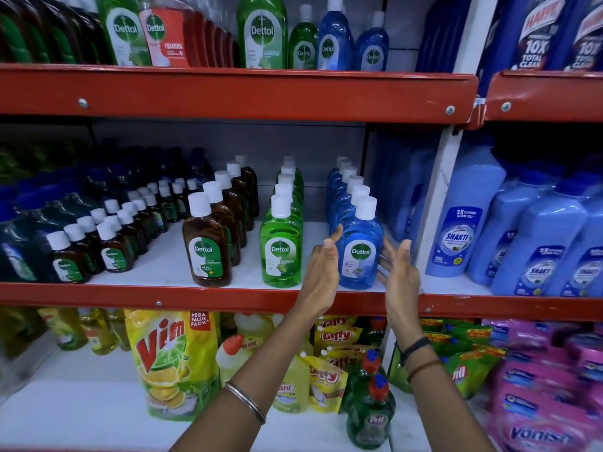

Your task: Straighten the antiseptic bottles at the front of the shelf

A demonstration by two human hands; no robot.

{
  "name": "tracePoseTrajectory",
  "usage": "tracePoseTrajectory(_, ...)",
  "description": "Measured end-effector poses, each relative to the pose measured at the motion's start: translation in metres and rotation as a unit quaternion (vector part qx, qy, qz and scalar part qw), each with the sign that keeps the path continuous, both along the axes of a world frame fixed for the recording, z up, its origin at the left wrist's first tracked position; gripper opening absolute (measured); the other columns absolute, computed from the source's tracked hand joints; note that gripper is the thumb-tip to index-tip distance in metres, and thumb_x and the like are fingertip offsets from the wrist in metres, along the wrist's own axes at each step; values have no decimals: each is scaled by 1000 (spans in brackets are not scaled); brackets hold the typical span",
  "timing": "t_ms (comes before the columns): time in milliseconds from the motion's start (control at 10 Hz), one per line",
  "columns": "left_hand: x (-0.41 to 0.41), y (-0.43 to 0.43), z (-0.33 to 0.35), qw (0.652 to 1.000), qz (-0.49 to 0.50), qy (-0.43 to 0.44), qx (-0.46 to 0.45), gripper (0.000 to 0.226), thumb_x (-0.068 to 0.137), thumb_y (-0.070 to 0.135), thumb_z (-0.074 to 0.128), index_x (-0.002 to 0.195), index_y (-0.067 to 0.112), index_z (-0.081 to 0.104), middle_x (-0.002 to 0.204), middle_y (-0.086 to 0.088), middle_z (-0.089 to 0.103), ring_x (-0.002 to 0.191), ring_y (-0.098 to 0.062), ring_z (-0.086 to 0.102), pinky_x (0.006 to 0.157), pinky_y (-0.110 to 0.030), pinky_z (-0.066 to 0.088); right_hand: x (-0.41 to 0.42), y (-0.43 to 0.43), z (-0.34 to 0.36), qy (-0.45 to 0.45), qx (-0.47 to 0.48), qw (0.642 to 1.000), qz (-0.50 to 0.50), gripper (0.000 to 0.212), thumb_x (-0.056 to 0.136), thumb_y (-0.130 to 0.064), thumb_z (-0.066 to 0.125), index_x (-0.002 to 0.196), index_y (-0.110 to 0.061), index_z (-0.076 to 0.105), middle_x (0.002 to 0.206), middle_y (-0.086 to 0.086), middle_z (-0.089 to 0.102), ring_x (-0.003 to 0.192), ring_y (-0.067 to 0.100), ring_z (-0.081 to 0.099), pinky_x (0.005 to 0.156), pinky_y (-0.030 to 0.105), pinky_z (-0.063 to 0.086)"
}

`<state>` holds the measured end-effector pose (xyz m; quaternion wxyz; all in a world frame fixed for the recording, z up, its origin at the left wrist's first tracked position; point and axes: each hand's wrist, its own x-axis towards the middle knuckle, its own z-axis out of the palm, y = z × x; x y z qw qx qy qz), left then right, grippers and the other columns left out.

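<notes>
On the middle shelf (195, 296) stand rows of antiseptic bottles with white caps. A brown bottle (207, 247) leads one row, a green bottle (281, 247) the row beside it, and a blue bottle (359, 251) the row on the right, all upright with labels facing out. My left hand (321, 267) is open just left of the blue bottle, fingers apart. My right hand (399, 272) is open just right of it, fingertips close to its side. Neither hand grips the bottle.
Small brown bottles (111, 249) fill the shelf's left part. Large pale-blue cleaner bottles (456, 233) stand to the right, beyond a white upright post (434, 203). Dish-wash pouches (169, 363) and green bottles (370, 415) crowd the lower shelf beneath my arms.
</notes>
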<state>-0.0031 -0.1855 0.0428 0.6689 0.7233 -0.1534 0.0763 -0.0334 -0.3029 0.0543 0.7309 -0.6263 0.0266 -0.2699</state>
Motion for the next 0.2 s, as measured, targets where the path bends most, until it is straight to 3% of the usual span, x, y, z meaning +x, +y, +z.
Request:
tracePoseTrajectory(100, -10, 7, 7, 1000, -2, -6, 23, 71, 65, 100, 12, 126, 72, 35, 137, -3, 49, 129, -20, 48, 109, -51, 41, -1, 0, 0, 7, -30, 999, -7, 52, 83, -65, 31, 117, -36, 59, 126, 0, 61, 112, 12, 59, 79, 18, 53)
tracePoseTrajectory(200, -23, 19, 16, 997, 29, -70, 27, 88, 70, 96, 10, 140, 50, 35, 137, 8, 46, 131, -12, 44, 113, -41, 36, -20, -8, -18, -20, -57, 996, -71, 54, 86, -66, 33, 125, -36, 55, 134, 4, 59, 122, 15, 55, 101, 36, 46)
